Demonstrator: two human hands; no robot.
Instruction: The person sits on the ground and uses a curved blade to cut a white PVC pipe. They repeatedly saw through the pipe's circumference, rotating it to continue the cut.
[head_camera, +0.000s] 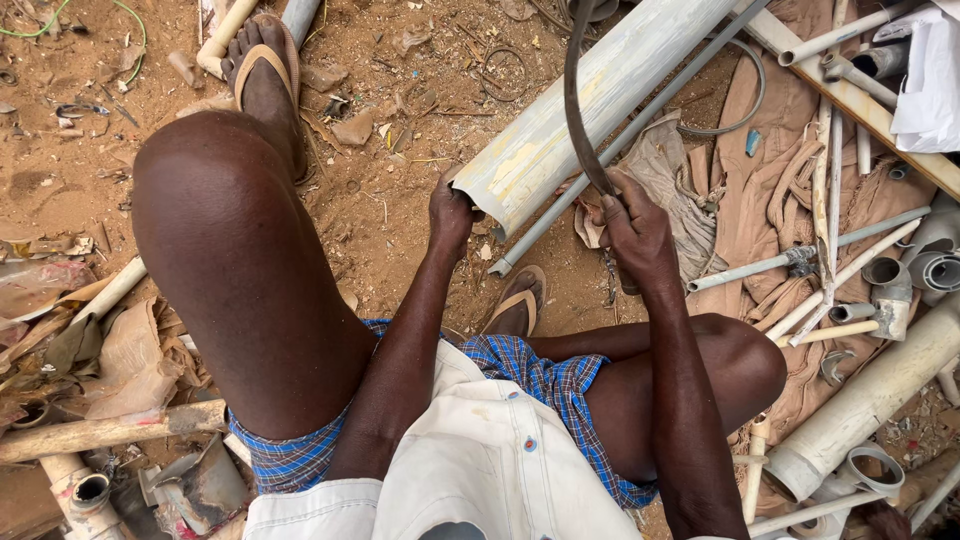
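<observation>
Head view looks straight down on a seated person at work on sandy ground, knees wide, a flip-flop under each foot. The left hand is curled shut over the near end of a wide pale pipe section — a half-round length with yellowish stains that slants up and away to the right. The right hand is closed in a fist around the lower end of a dark curved blade, which arcs upward across the pipe section and out of the top of the picture; it looks like a bent saw blade or a strip of metal, though its edge is too thin here to tell teeth from plain steel. A slim grey conduit lies just beside the pipe section, running the same slant.

Judging from the grips, the step in hand is cutting or scoring the pipe section near its held end — one hand steadies, the other works the blade. The next move calls for the left hand to hold the piece from rolling while the blade is drawn along one line, clear of the thumb at the rim.

To the right, a heap of white pipes and elbow fittings rests on brown cloth.
</observation>
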